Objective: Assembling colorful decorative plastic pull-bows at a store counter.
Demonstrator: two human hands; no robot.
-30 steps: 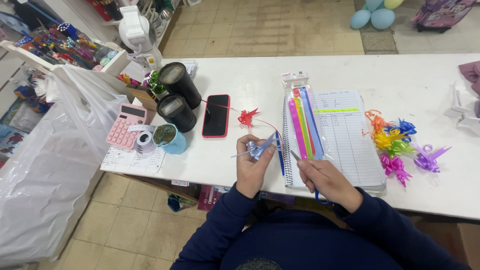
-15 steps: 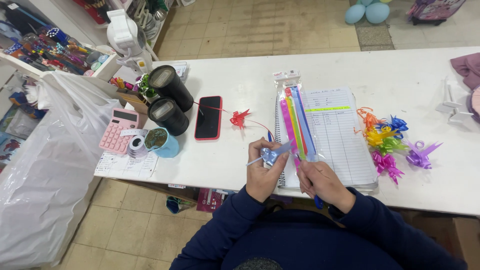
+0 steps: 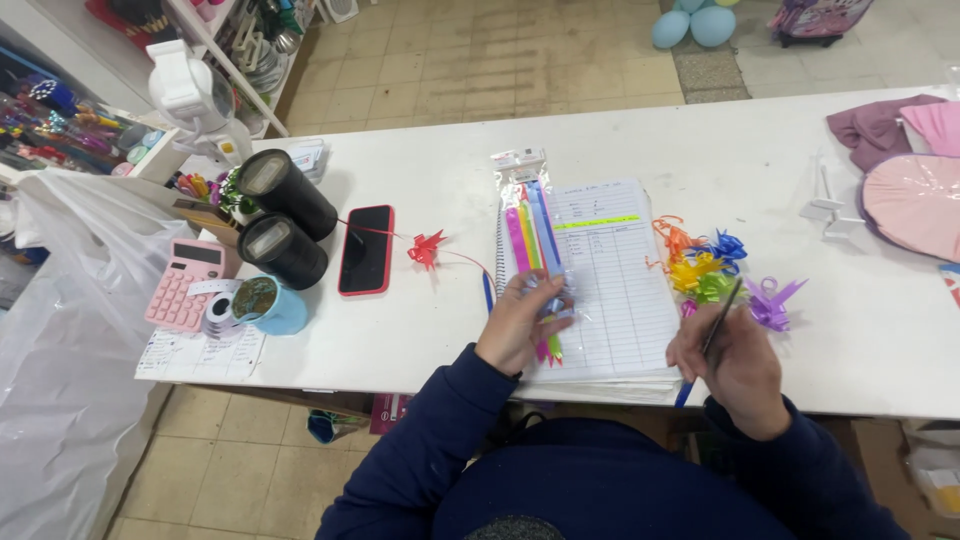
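A long white worktop (image 3: 450, 180) spans the view, with a big clear plastic bag (image 3: 70, 360) hanging off its left end. On the far right lie a round pink hat (image 3: 915, 205) and a mauve cloth (image 3: 875, 120). In the middle sits a ruled notebook (image 3: 620, 280) with a yellow highlighted strip across its top lines. Over the notebook's left edge lies a narrow clear packet of ribbon strips (image 3: 530, 230), pink, yellow, green and blue, with a pale printed card header at its far end.

Left of the notebook are two black cylinders (image 3: 285, 210) lying side by side, a pink calculator (image 3: 183, 285) at the worktop's left edge, and a phone in a red case (image 3: 366, 250), screen dark. Just beside the calculator stand a blue cup (image 3: 270, 305) and a roll of tape (image 3: 217, 312) on a printed sheet.

The left hand (image 3: 515, 325) is closed around a small pale blue ribbon bow (image 3: 550, 295), held over the lower end of the packet. The right hand (image 3: 735, 360) grips a thin dark pen (image 3: 720, 315), or perhaps a similar tool, its tip pointing at a cluster of finished bows (image 3: 705, 265) in orange, yellow, green and blue. A purple bow (image 3: 772, 300) lies just right of it, and a red bow (image 3: 426, 248) with trailing threads sits between phone and notebook.
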